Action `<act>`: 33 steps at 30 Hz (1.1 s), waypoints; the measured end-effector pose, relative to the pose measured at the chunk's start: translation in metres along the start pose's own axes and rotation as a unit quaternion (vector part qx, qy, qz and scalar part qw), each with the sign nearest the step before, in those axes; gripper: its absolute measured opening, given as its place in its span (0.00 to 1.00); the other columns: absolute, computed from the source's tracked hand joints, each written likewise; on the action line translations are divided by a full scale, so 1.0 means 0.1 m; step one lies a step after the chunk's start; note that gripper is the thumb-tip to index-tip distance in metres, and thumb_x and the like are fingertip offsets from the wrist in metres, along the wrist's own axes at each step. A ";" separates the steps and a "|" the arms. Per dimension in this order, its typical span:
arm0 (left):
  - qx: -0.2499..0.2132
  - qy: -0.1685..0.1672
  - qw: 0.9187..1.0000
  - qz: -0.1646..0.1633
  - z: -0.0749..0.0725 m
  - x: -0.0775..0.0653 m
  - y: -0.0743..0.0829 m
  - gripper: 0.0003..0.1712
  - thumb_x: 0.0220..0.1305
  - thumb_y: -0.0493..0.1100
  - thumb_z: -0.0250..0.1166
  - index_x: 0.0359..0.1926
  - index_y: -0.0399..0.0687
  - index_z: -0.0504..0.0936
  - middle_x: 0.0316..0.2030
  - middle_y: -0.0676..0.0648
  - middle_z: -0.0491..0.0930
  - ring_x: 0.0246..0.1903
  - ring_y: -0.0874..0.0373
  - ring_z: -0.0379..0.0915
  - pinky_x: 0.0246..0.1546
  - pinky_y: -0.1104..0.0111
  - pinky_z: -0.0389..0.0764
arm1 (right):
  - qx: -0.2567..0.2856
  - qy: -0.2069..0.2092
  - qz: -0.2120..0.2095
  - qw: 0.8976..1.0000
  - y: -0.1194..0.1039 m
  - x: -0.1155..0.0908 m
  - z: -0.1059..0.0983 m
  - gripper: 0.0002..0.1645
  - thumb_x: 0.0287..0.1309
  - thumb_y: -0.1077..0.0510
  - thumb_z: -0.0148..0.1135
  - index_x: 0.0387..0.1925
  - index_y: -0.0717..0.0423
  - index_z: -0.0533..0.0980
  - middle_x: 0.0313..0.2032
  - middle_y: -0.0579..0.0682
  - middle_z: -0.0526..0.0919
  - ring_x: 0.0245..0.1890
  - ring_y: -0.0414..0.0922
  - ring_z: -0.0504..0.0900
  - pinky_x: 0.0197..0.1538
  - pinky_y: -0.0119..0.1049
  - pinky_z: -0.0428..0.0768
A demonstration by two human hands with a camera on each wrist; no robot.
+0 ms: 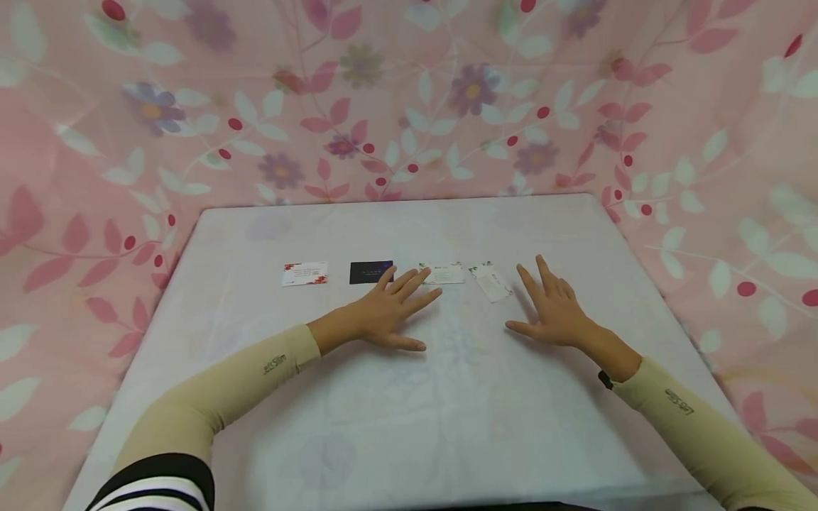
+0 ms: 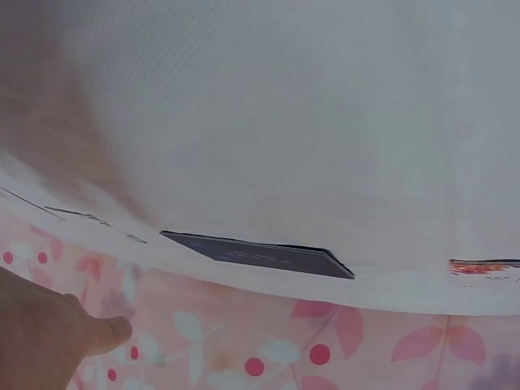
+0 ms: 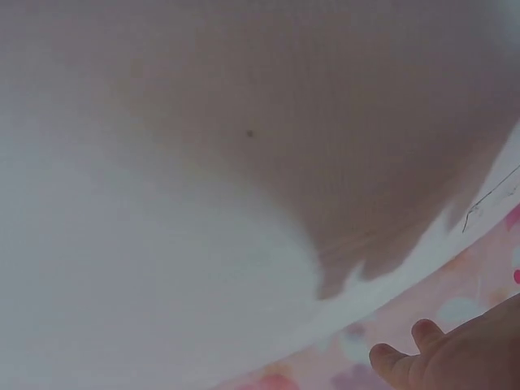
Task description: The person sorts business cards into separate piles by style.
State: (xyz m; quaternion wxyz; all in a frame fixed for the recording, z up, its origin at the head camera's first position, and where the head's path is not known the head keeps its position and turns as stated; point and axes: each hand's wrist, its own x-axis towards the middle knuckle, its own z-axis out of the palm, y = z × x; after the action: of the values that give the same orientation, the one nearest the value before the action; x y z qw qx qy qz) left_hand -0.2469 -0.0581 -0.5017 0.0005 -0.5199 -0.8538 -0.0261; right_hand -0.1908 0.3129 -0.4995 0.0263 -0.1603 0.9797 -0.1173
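Observation:
My left hand (image 1: 387,312) is spread over the table with its fingers straight and holds nothing. Its fingertips overlap the view of a dark card (image 1: 369,272) and the left edge of a white card with green leaves (image 1: 445,274). To the right, my right hand (image 1: 556,314) also has its fingers spread and holds nothing. Nearest to it lies a tilted white card with leafy corners (image 1: 491,282), left of the fingertips. A white card with red and orange corners (image 1: 304,274) lies at the left end of the row. The left wrist view shows the dark card (image 2: 260,254) flat on the cloth.
A white cloth covers the table (image 1: 358,433). Behind and beside it hangs a pink curtain (image 1: 409,92) with flowers and leaves. In the right wrist view, the shadow of a hand falls on the cloth (image 3: 146,284).

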 end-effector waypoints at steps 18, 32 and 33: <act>-0.039 -0.031 0.998 -0.041 0.00 0.72 -0.07 0.55 0.62 0.78 0.50 0.79 0.58 0.44 0.78 0.45 0.46 0.76 0.47 0.45 0.71 0.38 0.44 | 0.050 0.006 0.032 0.998 0.02 0.15 0.06 0.61 0.55 0.35 0.66 0.76 0.58 0.46 0.71 0.69 0.53 0.69 0.69 0.59 0.65 0.71 0.56; -0.128 -0.095 0.983 -0.087 -0.13 1.67 -0.23 0.38 0.66 0.43 0.65 0.74 0.65 0.61 0.74 0.54 0.60 0.75 0.55 0.49 0.72 0.40 0.47 | 0.101 0.004 0.116 0.988 -0.24 0.47 0.08 0.54 0.52 0.37 0.70 0.69 0.64 0.59 0.53 0.65 0.73 0.54 0.59 0.73 0.56 0.59 0.71; -0.133 -0.101 0.982 -0.085 -0.12 1.72 -0.23 0.39 0.66 0.41 0.65 0.74 0.66 0.61 0.74 0.54 0.59 0.76 0.55 0.49 0.72 0.40 0.46 | 0.103 0.004 0.121 0.987 -0.25 0.49 0.08 0.54 0.51 0.37 0.71 0.68 0.65 0.60 0.51 0.64 0.74 0.51 0.58 0.73 0.55 0.58 0.72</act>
State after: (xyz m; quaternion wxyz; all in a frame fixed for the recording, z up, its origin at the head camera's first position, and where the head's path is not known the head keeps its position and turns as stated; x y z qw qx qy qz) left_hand -0.3464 0.0839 -0.4858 -0.1571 -0.4405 -0.8797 -0.0862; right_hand -0.2288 0.2726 -0.5018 0.0530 -0.0369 0.9746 -0.2142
